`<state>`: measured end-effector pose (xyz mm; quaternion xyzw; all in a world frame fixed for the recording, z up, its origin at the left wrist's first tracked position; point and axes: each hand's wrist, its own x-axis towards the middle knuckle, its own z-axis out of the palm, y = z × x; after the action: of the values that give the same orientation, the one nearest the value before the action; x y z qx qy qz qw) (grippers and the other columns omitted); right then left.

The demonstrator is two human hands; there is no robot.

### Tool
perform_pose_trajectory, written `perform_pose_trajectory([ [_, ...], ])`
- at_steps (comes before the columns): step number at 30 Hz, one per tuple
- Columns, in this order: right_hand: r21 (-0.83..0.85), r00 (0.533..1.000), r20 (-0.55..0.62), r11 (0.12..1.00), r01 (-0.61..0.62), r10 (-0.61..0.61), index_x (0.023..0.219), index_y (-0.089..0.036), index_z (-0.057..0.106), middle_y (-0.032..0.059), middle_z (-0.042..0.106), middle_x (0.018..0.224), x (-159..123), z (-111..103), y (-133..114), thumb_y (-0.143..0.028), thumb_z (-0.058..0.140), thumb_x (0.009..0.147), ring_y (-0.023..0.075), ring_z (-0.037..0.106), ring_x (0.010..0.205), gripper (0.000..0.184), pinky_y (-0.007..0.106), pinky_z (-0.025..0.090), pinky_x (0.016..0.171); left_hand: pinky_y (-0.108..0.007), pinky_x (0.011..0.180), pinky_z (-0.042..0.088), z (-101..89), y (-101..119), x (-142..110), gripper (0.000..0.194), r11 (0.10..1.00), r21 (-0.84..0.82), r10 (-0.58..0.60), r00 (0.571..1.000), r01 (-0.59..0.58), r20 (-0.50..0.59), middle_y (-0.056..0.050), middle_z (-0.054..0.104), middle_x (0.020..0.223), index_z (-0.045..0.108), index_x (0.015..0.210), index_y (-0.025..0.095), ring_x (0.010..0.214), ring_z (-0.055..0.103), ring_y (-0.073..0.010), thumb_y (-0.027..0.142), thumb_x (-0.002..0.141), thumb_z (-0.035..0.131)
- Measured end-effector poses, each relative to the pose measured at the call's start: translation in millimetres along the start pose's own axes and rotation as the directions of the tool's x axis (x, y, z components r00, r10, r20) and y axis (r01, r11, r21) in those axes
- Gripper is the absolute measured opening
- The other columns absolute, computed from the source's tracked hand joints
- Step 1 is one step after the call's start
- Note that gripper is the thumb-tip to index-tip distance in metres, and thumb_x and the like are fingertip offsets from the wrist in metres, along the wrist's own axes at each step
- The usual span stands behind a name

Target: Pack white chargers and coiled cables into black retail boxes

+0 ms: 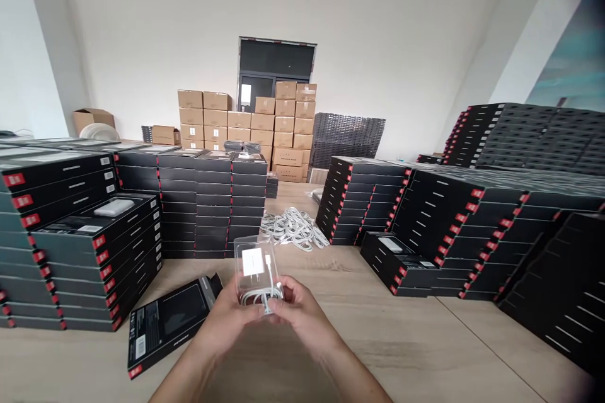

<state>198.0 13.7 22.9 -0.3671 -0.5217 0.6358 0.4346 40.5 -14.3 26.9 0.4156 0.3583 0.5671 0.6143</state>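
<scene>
Both hands part-closed, pinching the near end of one clear tray. Left to right: black box [170, 321] flat by the table [340, 334]'s near edge, long axis slanting away rightward, flap end by left hand [227, 312], the nearer one; tray [258, 274], tilted, long axis pointing away; right hand [302, 312].
</scene>
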Motion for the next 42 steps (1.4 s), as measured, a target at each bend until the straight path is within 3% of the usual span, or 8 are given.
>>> perform_pose_trajectory([
  [5,-0.061,1.0,-0.005,0.998,-0.004,0.004,0.093,-0.017,0.061,-0.0005,0.068,0.074,3.9,1.1,4.4,-0.03,0.076,0.064,0.0157,0.062,0.063,0.035,0.027,0.047,0.057,-0.026,0.058,0.045,0.7,-5.7,2.0,0.042,0.998,0.06,0.013,0.999,-0.012,-0.03,-0.001,0.067,0.073,0.065,0.098,0.019,0.067,0.06,-0.0175,0.012,0.058,0.075],
  [12,-0.092,1.0,0.016,0.996,-0.007,0.008,0.095,-0.017,0.061,-0.0005,0.067,0.076,0.9,0.3,1.6,-0.034,0.077,0.064,0.0148,0.062,0.062,0.038,0.026,0.048,0.057,-0.029,0.065,0.047,-1.0,-5.3,0.9,0.046,0.995,0.097,-0.015,1.0,0.014,0.007,-0.003,0.069,0.085,0.063,0.103,0.019,0.077,0.064,-0.0208,0.017,0.059,0.078],
  [20,-0.177,0.997,0.067,0.984,0.037,-0.025,0.106,-0.018,0.061,0.0011,0.067,0.081,-3.8,5.0,-2.3,-0.044,0.072,0.072,0.0134,0.062,0.061,0.044,0.026,0.049,0.057,-0.035,0.078,0.05,-7.5,-1.0,4.9,0.048,0.973,-0.227,0.043,0.998,-0.032,0.044,-0.011,0.071,0.105,0.064,0.107,0.019,0.097,0.065,-0.0285,0.016,0.06,0.077],
  [32,-0.291,0.994,0.107,0.957,0.01,0.023,0.102,-0.018,0.062,-0.0009,0.065,0.076,-5.3,-7.4,-9.9,-0.03,0.069,0.075,0.0146,0.063,0.063,0.031,0.028,0.051,0.061,-0.036,0.077,0.051,-1.1,-3.8,1.8,0.046,0.965,-0.264,0.038,0.984,0.009,0.173,-0.012,0.07,0.11,0.064,0.108,0.018,0.095,0.067,-0.0289,0.007,0.063,0.066],
  [35,-0.179,0.999,0.054,0.984,0.013,-0.004,0.116,-0.021,0.059,-0.001,0.064,0.079,-3.8,-13.5,-11.0,-0.037,0.076,0.07,0.0166,0.064,0.071,0.052,0.028,0.052,0.063,-0.036,0.079,0.05,-5.0,-0.8,0.1,0.051,0.971,-0.237,0.0,0.987,0.038,0.158,-0.011,0.069,0.111,0.064,0.11,0.02,0.098,0.065,-0.027,0.004,0.062,0.062],
  [38,0.048,0.998,-0.043,0.998,0.041,-0.039,0.137,-0.029,0.041,0.0014,0.065,0.092,0.6,-19.0,-13.3,-0.049,0.068,0.077,0.0172,0.067,0.074,0.069,0.031,0.054,0.064,-0.033,0.071,0.051,-5.5,1.3,-3.0,0.054,0.979,-0.145,-0.112,0.971,0.145,0.212,-0.009,0.07,0.106,0.064,0.11,0.021,0.09,0.065,-0.025,0.004,0.059,0.06],
  [40,0.132,0.999,-0.046,0.991,0.028,-0.022,0.139,-0.031,0.038,0.0007,0.066,0.091,3.5,-21.8,-14.0,-0.05,0.064,0.08,0.0157,0.067,0.066,0.067,0.031,0.055,0.059,-0.031,0.066,0.049,-4.3,2.0,-5.0,0.057,0.977,-0.048,-0.186,0.943,0.207,0.277,-0.01,0.07,0.103,0.063,0.113,0.02,0.087,0.065,-0.0251,0.006,0.058,0.06],
  [42,0.145,1.0,-0.028,0.989,0.005,-0.001,0.13,-0.028,0.05,-0.0006,0.067,0.083,5.5,-24.6,-13.6,-0.045,0.067,0.077,0.0143,0.065,0.058,0.058,0.028,0.053,0.053,-0.032,0.07,0.049,-6.3,4.4,-6.3,0.062,0.982,0.036,-0.19,0.937,0.187,0.293,-0.01,0.068,0.11,0.059,0.12,0.022,0.098,0.063,-0.0276,0.009,0.059,0.062],
])
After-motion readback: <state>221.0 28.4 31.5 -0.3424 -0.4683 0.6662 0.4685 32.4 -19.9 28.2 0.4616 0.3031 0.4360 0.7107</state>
